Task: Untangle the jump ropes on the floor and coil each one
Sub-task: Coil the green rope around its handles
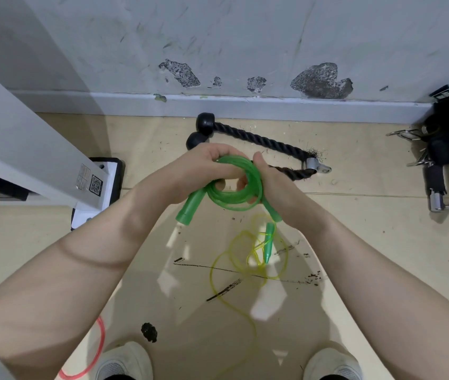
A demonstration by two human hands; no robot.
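A green jump rope (235,194) is wound into a small coil held up between both hands. My left hand (204,168) grips the top of the coil, and one green handle (189,208) hangs below it. My right hand (271,187) holds the coil's right side, with the other handle (274,213) poking out under the palm. On the floor below lies a yellow jump rope (241,266) in loose loops, with a green handle (269,244) resting on it. A red rope (95,352) curves at the bottom left, partly hidden by my left arm.
A black twisted rope attachment (261,141) with rubber ends lies against the skirting board. Black straps and metal clips (448,149) are piled at the right. A white machine post and its base (94,187) stand at the left. My two white shoes (124,360) are at the bottom.
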